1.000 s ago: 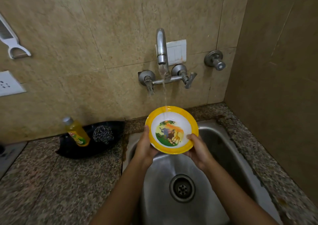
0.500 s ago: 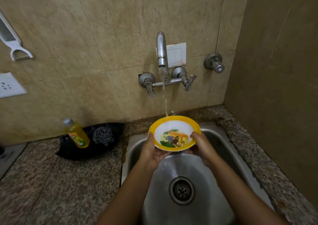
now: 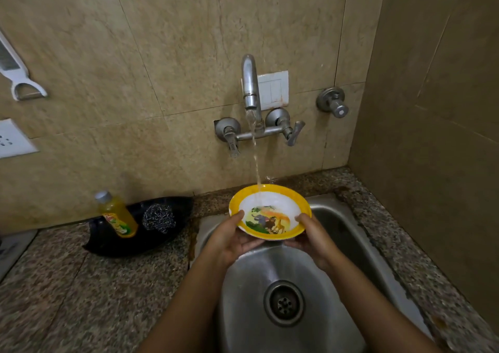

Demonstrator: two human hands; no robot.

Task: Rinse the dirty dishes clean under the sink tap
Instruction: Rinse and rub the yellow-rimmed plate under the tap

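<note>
Two grips hold the yellow-rimmed bowl (image 3: 270,209) at centre frame, above the steel sink (image 3: 348,233): the left grip (image 3: 231,237) curls round its left rim, thumb on the edge, and the right grip (image 3: 313,240) clasps the right rim likewise. Water (image 3: 255,160) from the tap (image 3: 250,87) above lands on the far inner edge of the bowl, which tilts toward the camera.

Brushed steel sink (image 3: 337,244), speckled stone counter (image 3: 81,298)

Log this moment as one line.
step: rinsing | bowl: under tap stream, over sink | left hand: grips rim | right hand: grips rim
</note>
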